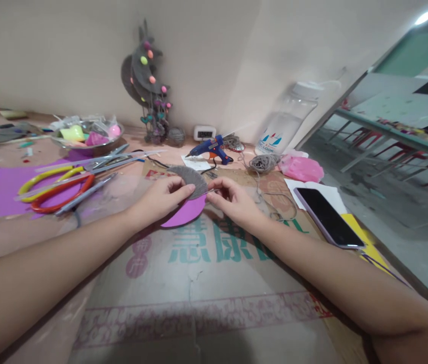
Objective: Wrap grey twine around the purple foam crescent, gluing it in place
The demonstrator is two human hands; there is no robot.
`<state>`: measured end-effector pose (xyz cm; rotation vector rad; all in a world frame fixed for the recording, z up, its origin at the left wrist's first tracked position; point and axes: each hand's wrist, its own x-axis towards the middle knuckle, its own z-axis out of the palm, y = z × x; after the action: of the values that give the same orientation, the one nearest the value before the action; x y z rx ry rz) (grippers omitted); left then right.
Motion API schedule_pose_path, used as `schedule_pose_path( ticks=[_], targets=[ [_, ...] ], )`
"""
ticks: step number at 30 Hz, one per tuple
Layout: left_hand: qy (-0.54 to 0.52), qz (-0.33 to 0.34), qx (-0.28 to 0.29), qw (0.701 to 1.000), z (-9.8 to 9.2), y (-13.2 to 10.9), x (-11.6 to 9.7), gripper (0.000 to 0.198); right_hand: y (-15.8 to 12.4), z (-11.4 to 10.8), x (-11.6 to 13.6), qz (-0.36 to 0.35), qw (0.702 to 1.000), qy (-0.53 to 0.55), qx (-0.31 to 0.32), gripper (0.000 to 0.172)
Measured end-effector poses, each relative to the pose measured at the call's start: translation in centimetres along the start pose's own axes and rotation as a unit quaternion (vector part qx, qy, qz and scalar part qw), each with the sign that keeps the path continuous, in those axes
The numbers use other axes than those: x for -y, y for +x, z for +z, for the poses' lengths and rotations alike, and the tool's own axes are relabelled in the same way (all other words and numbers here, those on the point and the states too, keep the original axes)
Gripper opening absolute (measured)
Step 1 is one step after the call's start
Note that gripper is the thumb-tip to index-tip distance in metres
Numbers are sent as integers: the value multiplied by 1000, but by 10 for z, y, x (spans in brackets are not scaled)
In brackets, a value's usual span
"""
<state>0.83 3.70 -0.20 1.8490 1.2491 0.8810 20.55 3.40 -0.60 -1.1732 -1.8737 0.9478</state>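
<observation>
A purple paper piece (185, 212) with a rounded edge sits between my hands, its upper part covered by a grey crescent of yarn (196, 183). My left hand (163, 196) grips this piece from the left, thumb pressed on the grey surface. At the crescent's right end, my right hand (233, 201) pinches what looks like a thin grey strand with thumb and forefinger. Just beyond the hands lies a blue hot glue gun (211, 148) on a white paper scrap. A ball of grey yarn (264, 163) rests behind my right hand, loose strands trailing from it.
Yellow-handled and red-handled scissors (64, 194) lie left on purple sheets, before a metal bowl (91, 144) of colourful bits. A decorated grey moon (145, 76) stands at the wall. To the right are a water bottle (288, 121), pink bag (302, 167) and phone (330, 217). Printed cardboard (153, 283) covers the table.
</observation>
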Motion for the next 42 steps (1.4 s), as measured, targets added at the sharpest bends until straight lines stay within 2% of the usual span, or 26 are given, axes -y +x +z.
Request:
schedule_pose_path(
  ticks=[6,15,22,25,29,32,36,39,42],
  targets=[
    [17,17,2,1000,1,1,3,34,1,2,1,-12,998,-54,14,18],
    [36,10,12,999,1,2,6,36,1,1,-4,-2,1000,-29,6,15],
    [-30,-1,24,999,1,1,6,35,1,1,-4,-12,999,46,20,20],
    [-47,-17,28,998,1,1,5,35,1,0,-4,-13,998,57,-6,25],
    [-50,-21,16,998,1,0,3,35,0,-2,-3,1,993,86,-75,23],
    [-49,-27,16,998,0,0,3,34,-2,-1,-2,12,992,98,-78,23],
    [-47,-25,17,998,0,1,2,34,-1,-1,-2,-31,998,21,-42,23],
    [-34,-8,20,999,0,1,2,34,1,-2,-3,-87,994,-34,-49,16],
    [-3,12,17,1000,1,1,4,35,3,-2,-4,-112,992,-43,-43,13]
  ],
)
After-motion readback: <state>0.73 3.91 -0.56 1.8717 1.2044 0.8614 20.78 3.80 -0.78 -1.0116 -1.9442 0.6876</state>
